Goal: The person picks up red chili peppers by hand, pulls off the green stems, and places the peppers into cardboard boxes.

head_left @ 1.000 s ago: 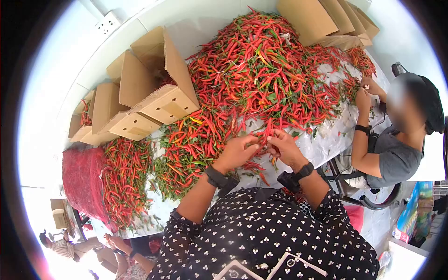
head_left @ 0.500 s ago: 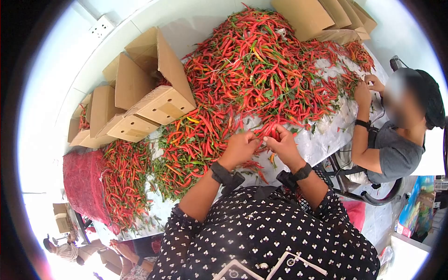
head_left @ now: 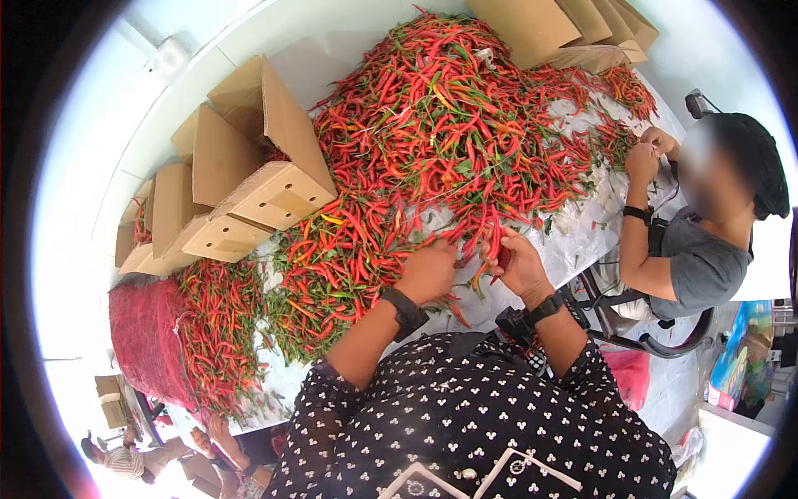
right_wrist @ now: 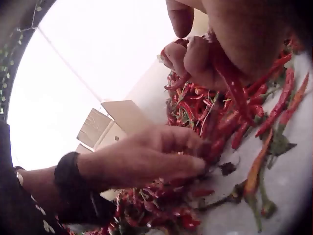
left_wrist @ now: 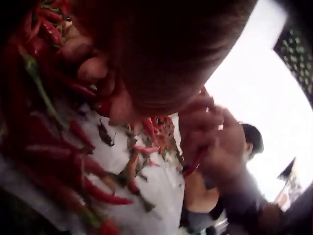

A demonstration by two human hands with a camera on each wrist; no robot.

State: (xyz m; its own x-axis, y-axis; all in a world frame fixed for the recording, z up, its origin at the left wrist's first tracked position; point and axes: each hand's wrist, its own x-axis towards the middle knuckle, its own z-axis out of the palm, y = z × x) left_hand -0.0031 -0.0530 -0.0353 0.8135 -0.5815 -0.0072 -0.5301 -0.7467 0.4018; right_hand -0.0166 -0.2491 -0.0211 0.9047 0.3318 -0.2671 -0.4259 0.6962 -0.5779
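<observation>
Red chili peppers [right_wrist: 234,83] fill the right hand's [head_left: 522,268] grip, the fingers curled around them just in front of the large pile [head_left: 432,125]. The left hand [head_left: 426,274], close beside it at the near edge of the pile, pinches at more peppers between thumb and fingertips; how many it has is hidden. More peppers, some orange and green, lie loose on the sheeted tabletop [head_left: 573,243] in front of the pile, an orange one [right_wrist: 255,169] among them with its green stem attached. Open cardboard boxes [head_left: 287,195] stand to the left of the pile, and red mesh [head_left: 145,337] lies farther left. To the right of the pile, a person in a grey shirt [head_left: 711,268] works with both hands over another cluster of peppers. The step in hand appears to be picking out peppers by hand and gathering them in the right palm. The next move would call for a light fingertip pinch by the left hand, with the right holding its bunch firmly enough to keep it together without crushing it.
</observation>
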